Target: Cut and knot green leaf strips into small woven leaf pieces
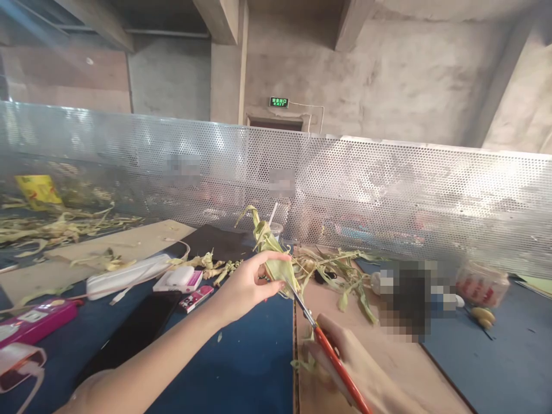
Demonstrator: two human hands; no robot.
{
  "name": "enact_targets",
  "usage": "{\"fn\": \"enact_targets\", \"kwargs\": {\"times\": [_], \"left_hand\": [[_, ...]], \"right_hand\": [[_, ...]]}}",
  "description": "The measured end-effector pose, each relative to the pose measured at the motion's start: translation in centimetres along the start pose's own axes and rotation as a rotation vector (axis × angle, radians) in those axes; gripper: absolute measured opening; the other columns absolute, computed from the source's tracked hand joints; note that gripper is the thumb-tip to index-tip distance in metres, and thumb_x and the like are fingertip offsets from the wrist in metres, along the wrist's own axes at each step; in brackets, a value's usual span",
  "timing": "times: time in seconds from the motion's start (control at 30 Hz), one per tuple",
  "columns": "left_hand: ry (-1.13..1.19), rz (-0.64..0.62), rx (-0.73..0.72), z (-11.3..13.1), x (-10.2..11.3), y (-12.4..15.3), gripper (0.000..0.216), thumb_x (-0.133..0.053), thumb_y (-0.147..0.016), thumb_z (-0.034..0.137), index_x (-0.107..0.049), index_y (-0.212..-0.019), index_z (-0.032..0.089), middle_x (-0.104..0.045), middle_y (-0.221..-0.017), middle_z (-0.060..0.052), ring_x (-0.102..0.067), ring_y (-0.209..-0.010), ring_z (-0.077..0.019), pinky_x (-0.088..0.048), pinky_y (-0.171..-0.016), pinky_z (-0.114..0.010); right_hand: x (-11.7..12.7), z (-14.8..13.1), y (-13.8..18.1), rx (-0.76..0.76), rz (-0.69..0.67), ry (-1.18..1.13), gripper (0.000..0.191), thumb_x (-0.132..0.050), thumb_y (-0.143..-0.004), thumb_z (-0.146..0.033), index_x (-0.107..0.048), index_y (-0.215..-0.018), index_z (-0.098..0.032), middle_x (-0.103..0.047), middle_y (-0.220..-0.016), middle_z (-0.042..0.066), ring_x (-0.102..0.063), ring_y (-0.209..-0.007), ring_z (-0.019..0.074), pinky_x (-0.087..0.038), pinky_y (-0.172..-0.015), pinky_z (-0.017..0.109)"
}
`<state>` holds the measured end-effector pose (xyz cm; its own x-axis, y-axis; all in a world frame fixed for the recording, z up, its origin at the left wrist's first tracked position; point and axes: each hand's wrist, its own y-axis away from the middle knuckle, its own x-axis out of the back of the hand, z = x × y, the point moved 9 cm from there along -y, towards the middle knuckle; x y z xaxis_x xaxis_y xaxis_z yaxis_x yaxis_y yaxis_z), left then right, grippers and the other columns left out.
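Note:
My left hand [245, 282] is at the middle of the view, thumb and fingers pinching a pale green-yellow corn husk [278, 267]. The husk's curled strips rise above the fingers. Coming from the lower right, my right hand [340, 351] is wrapped round a pair of red-handled shears [330, 348]. Their metal blades point up and left, and the tip meets the husk's lower edge just beside my left fingertips. How far apart the blades are cannot be made out.
Loose husk strips [357, 282] lie behind my hands on brown board [345, 322]. At left are a black phone [133, 328], a white power bank [127, 276] and a magenta box [38, 322]. A plastic jar [482, 284] stands right. A perforated metal screen [207, 167] runs behind.

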<state>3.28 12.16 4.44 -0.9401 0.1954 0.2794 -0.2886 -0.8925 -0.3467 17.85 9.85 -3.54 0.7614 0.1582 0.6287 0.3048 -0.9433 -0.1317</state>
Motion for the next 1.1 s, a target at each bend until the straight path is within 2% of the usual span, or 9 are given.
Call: {"fn": "enact_targets", "kwargs": {"times": [0.2,0.5,0.73,0.9,1.1], "left_hand": [[0.014,-0.001,0.004,0.3,-0.3,0.2,0.036,-0.056,-0.072,0.023,-0.055,-0.108,0.025,-0.054,-0.072,0.000,-0.047,-0.058,-0.0111,-0.037,-0.050,-0.022],[-0.028,-0.041,0.011,-0.3,-0.6,0.2,0.037,-0.055,-0.075,0.024,-0.052,-0.112,0.029,-0.058,-0.087,-0.002,-0.053,-0.068,-0.0144,-0.041,-0.056,-0.025],[-0.012,-0.058,0.009,-0.6,-0.8,0.2,0.037,-0.055,-0.076,0.025,-0.051,-0.113,0.031,-0.058,-0.096,-0.003,-0.054,-0.072,-0.0147,-0.041,-0.057,-0.025],[-0.019,-0.085,0.014,-0.8,-1.3,0.4,0.039,-0.054,-0.077,0.023,-0.050,-0.115,0.032,-0.058,-0.086,-0.001,-0.050,-0.065,-0.0121,-0.041,-0.056,-0.025],[-0.033,-0.072,0.013,-1.0,-1.5,0.5,0.038,-0.054,-0.077,0.023,-0.051,-0.114,0.033,-0.058,-0.090,-0.001,-0.050,-0.065,-0.0119,-0.042,-0.056,-0.025]], "right_hand": [[0.0,-0.1,0.1,0.005,-0.014,-0.033,0.025,-0.046,-0.078,-0.033,-0.029,-0.065,-0.020,-0.031,-0.055,-0.007,-0.029,-0.051,0.0073,-0.026,-0.045,0.019],[-0.2,-0.4,0.1,0.001,-0.030,0.000,0.021,-0.047,-0.076,-0.032,-0.033,-0.065,-0.020,-0.034,-0.057,-0.007,-0.032,-0.053,0.0081,-0.028,-0.047,0.020],[-0.1,-0.1,0.2,-0.005,0.002,0.025,0.024,-0.045,-0.078,-0.032,-0.031,-0.063,-0.020,-0.030,-0.055,-0.006,-0.028,-0.053,0.0084,-0.024,-0.045,0.020],[-0.3,-1.0,0.5,0.014,-0.054,-0.055,0.018,-0.043,-0.080,-0.030,-0.036,-0.068,-0.019,-0.037,-0.059,-0.006,-0.033,-0.054,0.0088,-0.029,-0.048,0.019],[0.1,-0.9,0.5,-0.014,-0.020,-0.050,0.023,-0.045,-0.079,-0.031,-0.033,-0.063,-0.019,-0.034,-0.057,-0.005,-0.030,-0.054,0.0085,-0.026,-0.047,0.019]]}}
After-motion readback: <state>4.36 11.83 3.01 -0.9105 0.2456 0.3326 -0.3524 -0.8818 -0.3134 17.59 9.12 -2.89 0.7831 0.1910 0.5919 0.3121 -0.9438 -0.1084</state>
